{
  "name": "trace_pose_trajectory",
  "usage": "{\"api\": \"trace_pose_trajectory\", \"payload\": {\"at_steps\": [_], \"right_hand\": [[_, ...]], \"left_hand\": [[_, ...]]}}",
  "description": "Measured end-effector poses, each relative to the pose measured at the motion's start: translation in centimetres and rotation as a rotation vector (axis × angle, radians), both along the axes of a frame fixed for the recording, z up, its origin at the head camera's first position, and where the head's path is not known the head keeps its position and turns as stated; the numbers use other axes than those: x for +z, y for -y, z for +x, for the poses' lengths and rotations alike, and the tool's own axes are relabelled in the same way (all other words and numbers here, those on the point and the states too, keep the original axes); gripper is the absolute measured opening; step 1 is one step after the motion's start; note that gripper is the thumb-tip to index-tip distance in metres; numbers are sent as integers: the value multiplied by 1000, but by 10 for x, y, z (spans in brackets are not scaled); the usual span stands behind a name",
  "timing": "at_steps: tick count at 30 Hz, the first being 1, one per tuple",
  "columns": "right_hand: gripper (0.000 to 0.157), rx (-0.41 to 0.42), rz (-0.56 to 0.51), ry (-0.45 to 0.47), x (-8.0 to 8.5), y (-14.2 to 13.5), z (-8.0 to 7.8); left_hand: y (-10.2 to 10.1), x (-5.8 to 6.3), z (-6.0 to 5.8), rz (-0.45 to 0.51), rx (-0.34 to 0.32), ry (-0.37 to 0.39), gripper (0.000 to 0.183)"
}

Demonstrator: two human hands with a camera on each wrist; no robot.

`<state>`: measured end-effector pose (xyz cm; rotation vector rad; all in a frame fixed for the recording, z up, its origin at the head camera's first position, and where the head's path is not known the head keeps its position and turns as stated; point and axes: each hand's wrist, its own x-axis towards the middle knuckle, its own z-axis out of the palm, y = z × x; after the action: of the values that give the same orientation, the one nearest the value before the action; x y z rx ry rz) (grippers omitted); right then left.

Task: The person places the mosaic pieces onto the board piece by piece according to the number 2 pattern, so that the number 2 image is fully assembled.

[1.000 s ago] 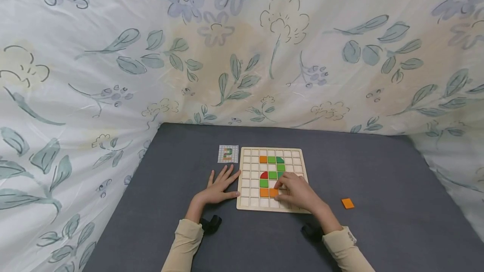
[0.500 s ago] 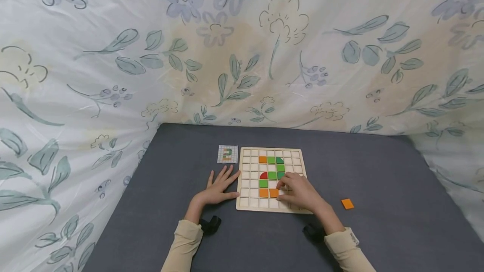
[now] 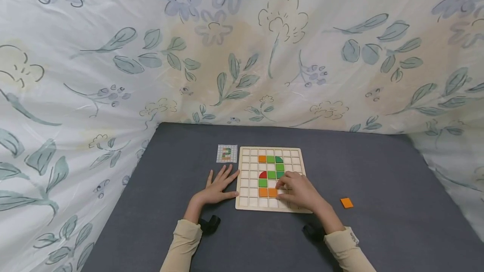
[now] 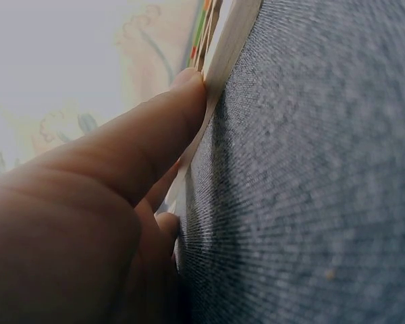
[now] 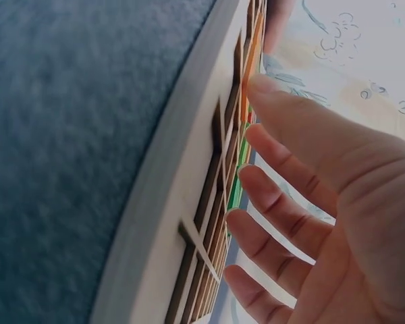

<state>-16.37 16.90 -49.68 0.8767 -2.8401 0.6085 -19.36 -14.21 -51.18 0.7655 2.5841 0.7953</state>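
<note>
A light wooden grid board (image 3: 247, 202) lies on the grey cloth. Tiles sit in its cells: an orange tile (image 3: 262, 159), several green tiles (image 3: 271, 174), a red quarter-round tile (image 3: 263, 175), and two orange tiles (image 3: 262, 192) side by side in a lower row. My left hand (image 3: 214, 190) lies spread at the board's left edge; in the left wrist view its thumb (image 4: 169, 118) touches that edge. My right hand (image 3: 298, 189) is over the board, thumb (image 5: 283, 101) and fingers slightly bent and apart, thumb tip beside the right-hand orange tile (image 3: 272, 192). Nothing shows between them.
A small pattern card (image 3: 227, 153) with a coloured 2 on a grid lies left of the board's top corner. A loose orange tile (image 3: 346, 202) lies on the cloth to the right. Black straps (image 3: 210, 224) circle the wrists. A floral curtain (image 3: 242, 53) hangs behind.
My right hand has shifted slightly right, drawing off the right-hand orange tile, which stays in its cell. The left hand holds its place at the board's edge.
</note>
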Motion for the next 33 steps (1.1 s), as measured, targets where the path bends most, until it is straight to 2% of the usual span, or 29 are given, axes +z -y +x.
{"api": "trace_pose_trajectory", "payload": {"at_steps": [8,18,33], "right_hand": [[25,-34,-22,54,4,-10,-1],[20,-128,-21,87,7,-31,4],[22,-191,-44,55,-1,-73,14]], "left_hand": [[0,-2,-1,7,-4,-7,72],[1,-2,-1,-11,-1,-6,72],[1,-1,1,-11,7,-9,72]]}}
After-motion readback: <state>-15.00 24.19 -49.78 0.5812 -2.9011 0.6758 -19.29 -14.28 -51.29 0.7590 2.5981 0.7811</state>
